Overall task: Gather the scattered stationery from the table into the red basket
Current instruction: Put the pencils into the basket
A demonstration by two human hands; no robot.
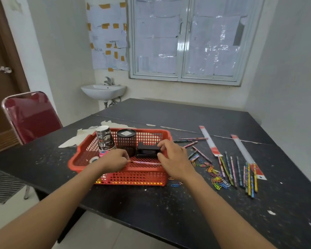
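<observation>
A red mesh basket [147, 178] stands on the black table [169, 209]. Inside it are a stack of paper cups [105, 139], a black mesh pen holder [127, 141], a black box-like item [147, 151] and a tape roll [94, 159]. Over the basket a pink pencil [144, 162] lies level between my hands. My left hand [115, 160] pinches its left end, and my right hand [174, 159] holds its right end with curled fingers. Right of the basket lie loose pencils [241, 173], coloured paper clips [215, 177] and two rulers [209, 141], [246, 155].
A dark red chair [31, 115] stands at the table's left corner. Behind it is a brown door [2, 69], and a white washbasin [103, 91] hangs on the back wall. Torn white patches [74, 139] mark the table behind the basket.
</observation>
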